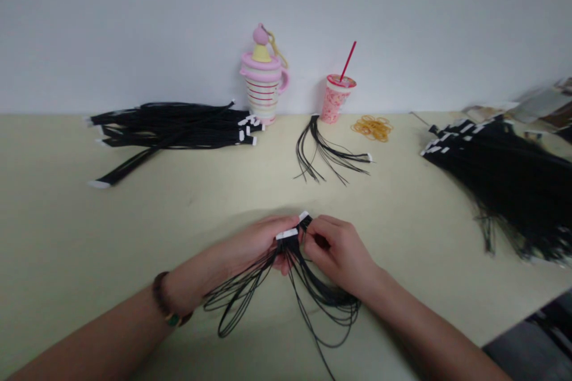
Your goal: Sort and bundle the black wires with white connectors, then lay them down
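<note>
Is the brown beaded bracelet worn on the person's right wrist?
No, the brown beaded bracelet is on the left wrist, behind the left hand that holds the thin black cords.

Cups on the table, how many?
2: a striped mug at the back, and a pink cup with a red straw to its right.

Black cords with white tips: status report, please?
Left hand, right hand pinching thin black cord bundle. Loops hanging over pale tabletop. Nothing blocking the hands.

Head camera looks forward, down at left hand (252, 244), right hand (339, 253).
</note>
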`<action>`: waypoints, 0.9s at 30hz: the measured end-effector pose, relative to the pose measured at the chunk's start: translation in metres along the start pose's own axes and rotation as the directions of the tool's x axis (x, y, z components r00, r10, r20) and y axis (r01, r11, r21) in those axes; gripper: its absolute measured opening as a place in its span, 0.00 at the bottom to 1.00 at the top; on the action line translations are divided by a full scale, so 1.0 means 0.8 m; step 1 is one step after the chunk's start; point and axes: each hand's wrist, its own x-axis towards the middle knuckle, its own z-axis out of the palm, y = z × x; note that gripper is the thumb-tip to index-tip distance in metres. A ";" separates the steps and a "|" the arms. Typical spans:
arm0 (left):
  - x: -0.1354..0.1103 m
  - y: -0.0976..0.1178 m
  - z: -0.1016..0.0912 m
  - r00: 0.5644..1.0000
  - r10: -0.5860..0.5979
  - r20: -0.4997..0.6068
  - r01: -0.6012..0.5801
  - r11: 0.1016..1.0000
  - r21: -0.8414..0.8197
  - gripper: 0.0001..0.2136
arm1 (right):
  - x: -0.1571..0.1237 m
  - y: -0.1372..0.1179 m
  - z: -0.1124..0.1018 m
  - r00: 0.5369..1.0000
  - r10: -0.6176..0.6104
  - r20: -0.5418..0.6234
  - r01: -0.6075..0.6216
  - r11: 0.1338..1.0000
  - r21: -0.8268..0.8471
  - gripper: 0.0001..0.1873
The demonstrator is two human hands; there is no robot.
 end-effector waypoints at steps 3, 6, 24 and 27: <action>-0.001 0.000 -0.001 1.000 0.010 0.007 -0.010 1.000 -0.014 0.15 | -0.001 0.000 0.002 1.000 -0.006 -0.022 0.006 1.000 0.008 0.08; -0.001 -0.001 -0.002 1.000 0.013 -0.001 -0.013 1.000 0.015 0.15 | -0.001 -0.002 0.003 1.000 0.010 -0.013 -0.010 1.000 0.004 0.09; -0.002 0.001 0.001 0.998 0.056 -0.029 -0.052 0.993 0.108 0.17 | -0.001 -0.004 0.002 0.999 0.015 0.028 -0.014 0.999 -0.047 0.09; -0.002 0.000 -0.001 0.999 0.021 -0.030 -0.017 0.994 0.104 0.17 | -0.001 -0.003 0.004 1.000 0.015 0.016 -0.014 1.000 -0.026 0.10</action>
